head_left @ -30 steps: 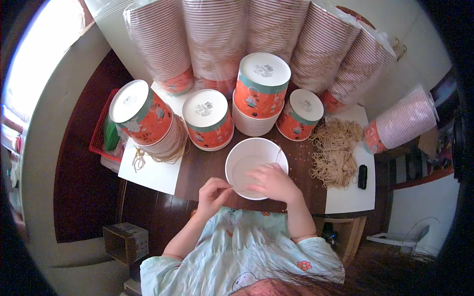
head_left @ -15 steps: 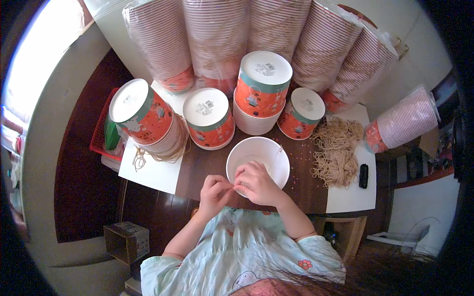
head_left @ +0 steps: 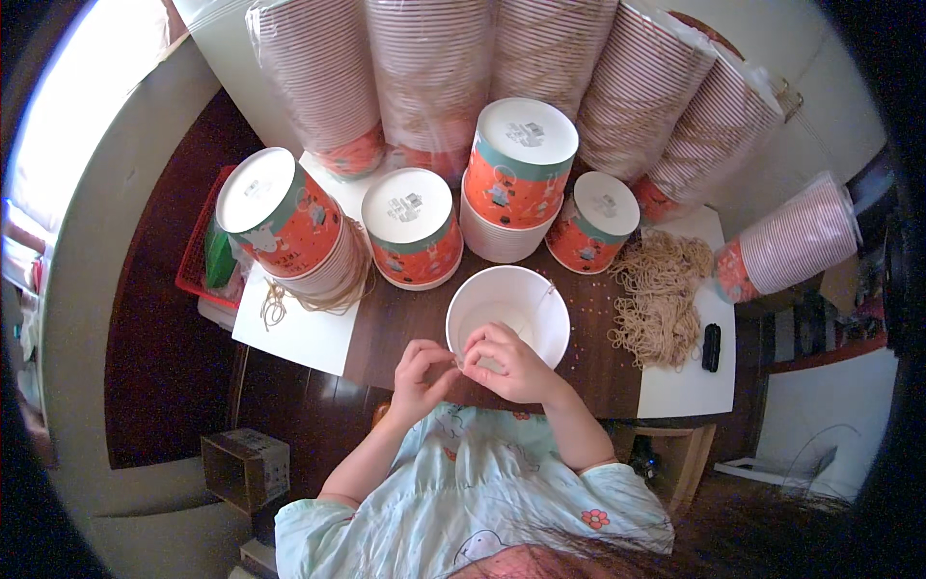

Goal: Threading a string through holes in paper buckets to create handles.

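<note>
A white-lined paper bucket (head_left: pixel 552 323) stands with its mouth up in front of me. Over its near rim, my left hand (head_left: pixel 422 380) and my right hand (head_left: pixel 509 367) meet, fingertips pinched close together. Whatever sits between them is too small to make out. A small brownish bit, perhaps cord, shows at the bucket's right rim. To the right lies a tangled heap of beige cord (head_left: pixel 666 299). Behind the bucket, orange and green printed buckets stand upside down: a short one (head_left: pixel 417 256), a taller stack (head_left: pixel 521 188) and a smaller one (head_left: pixel 588 241).
At the left, a bucket stack (head_left: pixel 299 232) has cord looped round it. Tall plastic-wrapped bucket stacks (head_left: pixel 429 87) line the back; another wrapped stack (head_left: pixel 796 241) leans at the right. A black object (head_left: pixel 711 347) lies on white paper. Tiny specks dot the brown table (head_left: pixel 386 338).
Both hands stay at the near rim, their fingertips shifting slightly. The right hand's fingers have curled a little more. The whole view has moved slightly.
</note>
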A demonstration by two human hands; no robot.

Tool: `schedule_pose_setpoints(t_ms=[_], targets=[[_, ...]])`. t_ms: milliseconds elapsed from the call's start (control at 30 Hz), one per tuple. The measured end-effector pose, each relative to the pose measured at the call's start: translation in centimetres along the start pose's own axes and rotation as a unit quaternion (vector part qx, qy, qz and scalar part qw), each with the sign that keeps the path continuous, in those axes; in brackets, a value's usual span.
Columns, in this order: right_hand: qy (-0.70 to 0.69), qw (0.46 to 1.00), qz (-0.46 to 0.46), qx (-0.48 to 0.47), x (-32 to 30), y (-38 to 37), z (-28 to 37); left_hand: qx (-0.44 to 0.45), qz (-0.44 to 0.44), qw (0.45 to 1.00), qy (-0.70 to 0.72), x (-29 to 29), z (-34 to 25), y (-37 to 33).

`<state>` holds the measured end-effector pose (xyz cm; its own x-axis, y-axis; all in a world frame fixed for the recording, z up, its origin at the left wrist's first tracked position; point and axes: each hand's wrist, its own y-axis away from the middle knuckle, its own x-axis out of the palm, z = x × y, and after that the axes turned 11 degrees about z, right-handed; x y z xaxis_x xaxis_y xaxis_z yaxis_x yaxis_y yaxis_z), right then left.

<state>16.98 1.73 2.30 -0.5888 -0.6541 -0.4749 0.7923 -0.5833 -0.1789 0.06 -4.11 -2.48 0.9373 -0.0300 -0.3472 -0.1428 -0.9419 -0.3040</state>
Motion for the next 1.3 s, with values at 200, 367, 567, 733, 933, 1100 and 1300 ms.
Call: schedule_pose_setpoints(t_ms=[200,367,567,733,933,1100,1300], targets=[[0.002,1.0,-0.004,0.011,0.1,0.1,0.2,0.026,-0.014,0.999,-0.026,-0.1,0.2,0.4],[-0.006,1.0,0.009,0.017,0.0,0.2,0.0,-0.012,-0.016,1.0,-0.009,0.2,0.8,1.0],[0.029,0.999,0.016,0.013,0.0,0.5,0.4,-0.056,-0.045,0.996,0.061,1.5,2.2,2.0],[-0.002,0.999,0.039,-0.014,-0.1,0.5,0.2,-0.131,-0.054,0.973,0.184,2.7,2.4,2.3],[-0.007,0.996,0.058,-0.063,-0.5,0.4,0.5,-0.152,-0.062,0.964,0.209,2.9,2.3,1.9],[0.01,0.997,0.062,-0.038,-0.6,0.8,0.9,-0.123,-0.037,0.963,0.238,2.6,2.2,1.8],[0.059,0.992,0.104,0.028,-0.7,1.8,3.1,-0.214,0.045,0.91,0.353,0.4,1.8,-0.4]])
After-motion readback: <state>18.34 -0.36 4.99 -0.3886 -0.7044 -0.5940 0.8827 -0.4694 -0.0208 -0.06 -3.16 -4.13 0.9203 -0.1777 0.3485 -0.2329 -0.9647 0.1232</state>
